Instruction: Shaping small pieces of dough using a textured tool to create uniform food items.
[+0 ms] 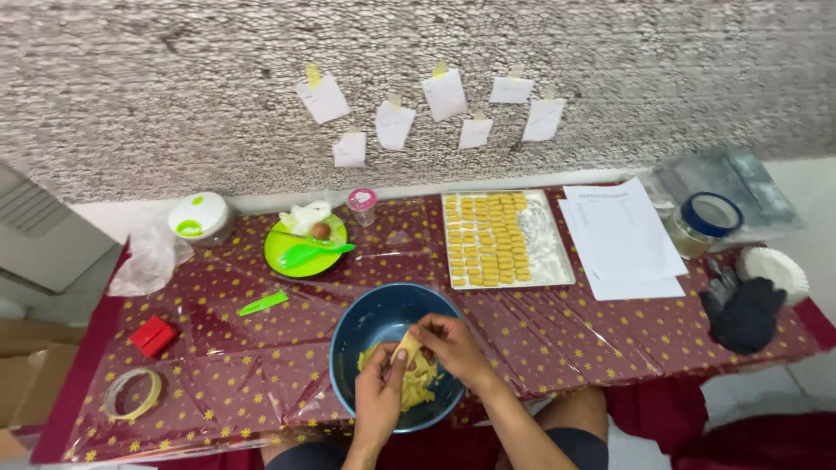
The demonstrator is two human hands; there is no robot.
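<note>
Both hands meet over a dark blue bowl [366, 324] at the near edge of the desk [218, 348], which is covered in a maroon cloth with small yellow stars under clear plastic. The left hand [380, 402] and the right hand [455, 345] are brought together, fingertips pinching a small piece of pale yellow dough [406, 347] between them. The piece looks soft and smooth, flattened and slightly elongated, lighter than the mass below it. Under the hands, in the bottom of the bowl, lies the rest of the yellow dough [420, 383], lumpy and uneven, partly hidden by the fingers.

Beyond the right hand, further from the person, sits a rectangular tray [550, 252] lined with rows of small yellow oblong pieces [488, 239], filling its left part while the right part shows a floury white surface. To the right of the tray lie white paper sheets [623, 235], then a round container with a blue rim [707, 218], a dark glove [742, 312] and a white paper plate [775, 268].

Beyond the left hand stands a green plate [300, 259] with a green spoon [313, 252] and a brown egg [320, 231]. Further left are a white and green lidded container [198, 216], a green knife [263, 303], a red box [153, 335] and a roll of tape [132, 393]. Paper notes [446, 94] are taped to the wall behind.
</note>
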